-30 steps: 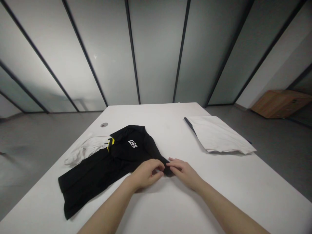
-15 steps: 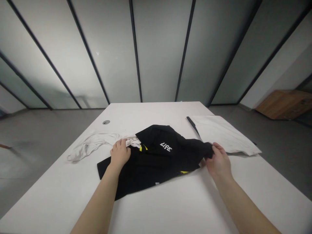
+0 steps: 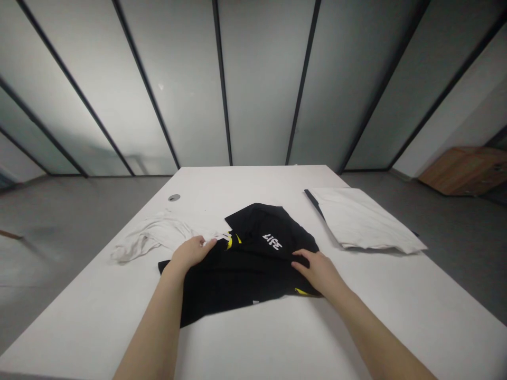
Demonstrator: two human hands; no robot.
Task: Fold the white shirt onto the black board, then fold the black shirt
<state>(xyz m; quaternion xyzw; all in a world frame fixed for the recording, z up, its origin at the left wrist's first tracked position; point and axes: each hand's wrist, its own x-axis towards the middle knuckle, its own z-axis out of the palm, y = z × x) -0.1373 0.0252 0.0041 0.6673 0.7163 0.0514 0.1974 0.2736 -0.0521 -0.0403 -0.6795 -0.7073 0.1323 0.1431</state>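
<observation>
Since ½ sec ago, R hand [image 3: 319, 272] has come in from the far R end of the black shirt [image 3: 241, 285], and the sleeve end it was pinching no longer sticks out that way. R fingers are now parted, thumb & index w/ a gap btwn them, tips on or just over the shirt's R part; can't tell if they touch. L hand [image 3: 192, 253] is at the shirt's L side, nr the yellow-marked neck; thumb stands a bit off the fingers, can't tell if they pinch any cloth. Shirt lies mid-table, nr side, white lettering [image 3: 272, 241] up, 2nd yellow bit [image 3: 304, 292] by R wrist. White cloth [image 3: 152, 237] is crumpled to L, reaching toward L hand. Folded white cloth [image 3: 364, 219] lies flat on R of table [image 3: 261, 343], dark strip [image 3: 314, 203] along its L edge, apart from shirt. Grey disc [image 3: 174, 198] set nr table's far L edge. Wood cabinet [image 3: 461, 171] on floor, far R; frosted panels [image 3: 261, 79] behind.
</observation>
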